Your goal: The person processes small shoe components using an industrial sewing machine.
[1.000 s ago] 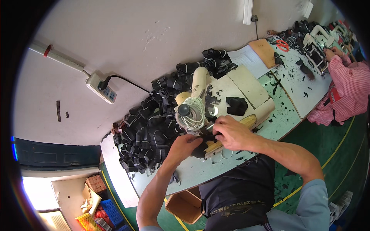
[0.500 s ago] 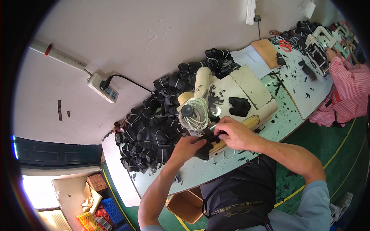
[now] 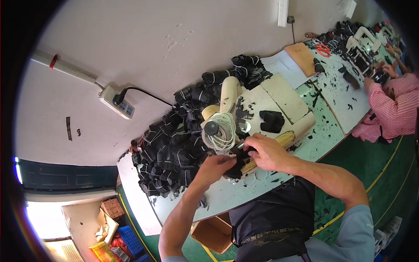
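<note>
My left hand [image 3: 214, 169] grips the near left side of a black fabric piece [image 3: 234, 171], its fingers pressed together. On the piece's right side my right hand [image 3: 269, 153] is closed in a pinch, partly hiding it. Both hands work at the front of a cream-coloured machine [image 3: 229, 94], close to its metal shaft. A coil of white cord [image 3: 228, 144] hangs round a dark knob on the machine. Just behind my right hand, a folded black piece [image 3: 271, 121] lies on the machine's bed. What exactly my fingertips pinch is hidden.
Bundles of black pieces [image 3: 168, 153] are heaped left of the machine. Black scraps litter the pale table [image 3: 218, 203]. A power strip [image 3: 115, 101] hangs on the wall. At the right, a person in a checked pink top [image 3: 399, 102] works. Below stands an open cardboard box [image 3: 211, 233].
Both hands stay at the machine with the black fabric piece, my left hand shifting slightly. The person at the right has moved their arms and now handles a dark piece.
</note>
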Action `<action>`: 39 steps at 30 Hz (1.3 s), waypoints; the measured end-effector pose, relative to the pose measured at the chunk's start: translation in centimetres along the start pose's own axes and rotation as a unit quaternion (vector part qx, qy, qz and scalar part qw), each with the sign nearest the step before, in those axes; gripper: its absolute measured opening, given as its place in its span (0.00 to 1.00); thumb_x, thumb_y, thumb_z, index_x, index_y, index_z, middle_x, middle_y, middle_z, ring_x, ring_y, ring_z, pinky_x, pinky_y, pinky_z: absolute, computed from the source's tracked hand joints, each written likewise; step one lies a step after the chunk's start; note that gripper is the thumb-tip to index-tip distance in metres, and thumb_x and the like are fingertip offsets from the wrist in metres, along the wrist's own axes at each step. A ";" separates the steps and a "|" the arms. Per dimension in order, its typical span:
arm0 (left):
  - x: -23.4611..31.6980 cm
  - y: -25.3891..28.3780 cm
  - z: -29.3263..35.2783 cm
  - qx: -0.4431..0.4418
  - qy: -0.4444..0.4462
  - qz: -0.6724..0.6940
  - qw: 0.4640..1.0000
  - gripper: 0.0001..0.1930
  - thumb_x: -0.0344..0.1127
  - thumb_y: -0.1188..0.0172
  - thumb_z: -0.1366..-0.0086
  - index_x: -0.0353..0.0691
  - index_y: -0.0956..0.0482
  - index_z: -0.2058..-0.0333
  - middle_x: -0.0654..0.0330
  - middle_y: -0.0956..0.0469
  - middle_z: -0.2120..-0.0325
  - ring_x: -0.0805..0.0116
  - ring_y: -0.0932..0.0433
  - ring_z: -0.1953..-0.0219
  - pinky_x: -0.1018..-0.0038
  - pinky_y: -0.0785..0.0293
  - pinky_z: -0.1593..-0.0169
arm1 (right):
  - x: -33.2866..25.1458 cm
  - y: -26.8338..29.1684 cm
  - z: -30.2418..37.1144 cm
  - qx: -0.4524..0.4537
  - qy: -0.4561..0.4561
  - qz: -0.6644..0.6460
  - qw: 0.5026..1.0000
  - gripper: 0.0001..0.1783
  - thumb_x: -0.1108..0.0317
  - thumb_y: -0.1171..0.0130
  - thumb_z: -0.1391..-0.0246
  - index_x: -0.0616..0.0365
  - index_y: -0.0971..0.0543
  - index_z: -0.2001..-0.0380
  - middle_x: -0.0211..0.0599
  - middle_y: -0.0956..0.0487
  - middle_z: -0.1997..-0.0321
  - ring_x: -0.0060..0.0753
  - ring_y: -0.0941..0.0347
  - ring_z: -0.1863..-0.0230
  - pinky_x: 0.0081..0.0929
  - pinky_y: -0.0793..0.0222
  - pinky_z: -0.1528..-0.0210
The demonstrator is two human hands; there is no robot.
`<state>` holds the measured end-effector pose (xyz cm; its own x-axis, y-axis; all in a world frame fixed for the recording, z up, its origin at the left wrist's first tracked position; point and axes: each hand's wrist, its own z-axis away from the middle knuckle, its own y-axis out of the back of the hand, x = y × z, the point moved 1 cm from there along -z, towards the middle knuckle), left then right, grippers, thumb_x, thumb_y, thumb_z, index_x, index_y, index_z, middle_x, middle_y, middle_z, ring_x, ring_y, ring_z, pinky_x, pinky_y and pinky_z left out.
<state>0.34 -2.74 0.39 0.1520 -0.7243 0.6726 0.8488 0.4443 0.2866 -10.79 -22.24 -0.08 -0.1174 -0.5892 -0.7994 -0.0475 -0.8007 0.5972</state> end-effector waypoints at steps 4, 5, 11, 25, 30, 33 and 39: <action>-1.4 0.8 0.9 0.024 -0.030 0.041 0.998 0.15 0.41 0.33 0.36 0.34 0.15 0.58 0.67 0.19 0.74 0.81 0.29 0.77 0.80 0.35 0.73 | 1.4 0.4 0.6 0.009 0.008 -0.037 0.999 0.08 0.73 0.38 0.45 0.59 0.22 0.62 0.47 0.23 0.57 0.54 0.24 0.57 0.41 0.28 0.54; -2.2 1.1 0.5 0.058 -0.034 -0.003 0.998 0.17 0.43 0.34 0.37 0.35 0.15 0.57 0.61 0.17 0.72 0.76 0.24 0.73 0.77 0.30 0.68 | 1.7 0.7 0.8 -0.014 0.013 -0.023 1.000 0.08 0.73 0.38 0.45 0.58 0.22 0.61 0.47 0.23 0.57 0.54 0.24 0.57 0.41 0.28 0.54; -0.8 0.5 -1.0 0.055 -0.037 -0.093 0.993 0.20 0.45 0.34 0.38 0.37 0.16 0.53 0.55 0.14 0.67 0.70 0.18 0.67 0.72 0.25 0.60 | 0.0 0.4 -0.1 -0.029 0.008 -0.018 0.999 0.10 0.73 0.38 0.46 0.59 0.22 0.60 0.48 0.21 0.57 0.52 0.23 0.55 0.42 0.28 0.53; 0.3 -0.3 -0.1 0.032 -0.010 0.008 0.999 0.14 0.35 0.35 0.35 0.35 0.18 0.54 0.67 0.19 0.72 0.83 0.29 0.76 0.84 0.36 0.72 | 0.7 0.0 0.1 -0.006 0.021 -0.037 0.999 0.11 0.73 0.37 0.47 0.60 0.22 0.59 0.47 0.20 0.56 0.49 0.23 0.54 0.39 0.28 0.51; -1.8 0.7 0.3 0.078 -0.056 0.016 0.995 0.12 0.35 0.34 0.36 0.34 0.18 0.57 0.67 0.19 0.73 0.83 0.29 0.76 0.82 0.36 0.74 | 0.6 1.3 0.5 -0.063 -0.083 -0.086 0.991 0.11 0.73 0.37 0.46 0.58 0.22 0.59 0.45 0.24 0.55 0.49 0.26 0.50 0.37 0.29 0.49; -2.7 -0.3 -1.2 0.104 -0.085 0.018 0.991 0.13 0.34 0.34 0.36 0.34 0.17 0.56 0.66 0.18 0.71 0.83 0.28 0.75 0.82 0.35 0.73 | 1.0 0.7 0.5 -0.013 0.037 -0.025 0.999 0.11 0.73 0.37 0.46 0.60 0.23 0.59 0.48 0.20 0.57 0.50 0.22 0.55 0.39 0.27 0.53; -1.3 0.4 0.4 0.016 -0.065 0.054 0.996 0.19 0.38 0.32 0.39 0.31 0.18 0.54 0.52 0.14 0.65 0.72 0.18 0.66 0.75 0.23 0.61 | 0.9 0.3 0.3 -0.003 -0.066 -0.091 0.994 0.11 0.72 0.36 0.46 0.57 0.21 0.59 0.46 0.24 0.56 0.48 0.25 0.51 0.36 0.29 0.48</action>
<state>0.28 -1.39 -0.08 0.1736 -0.5974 0.7829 0.8138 0.5347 0.2276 -11.23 -22.99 -0.62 -0.2358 -0.4151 -0.8787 -0.0737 -0.8940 0.4421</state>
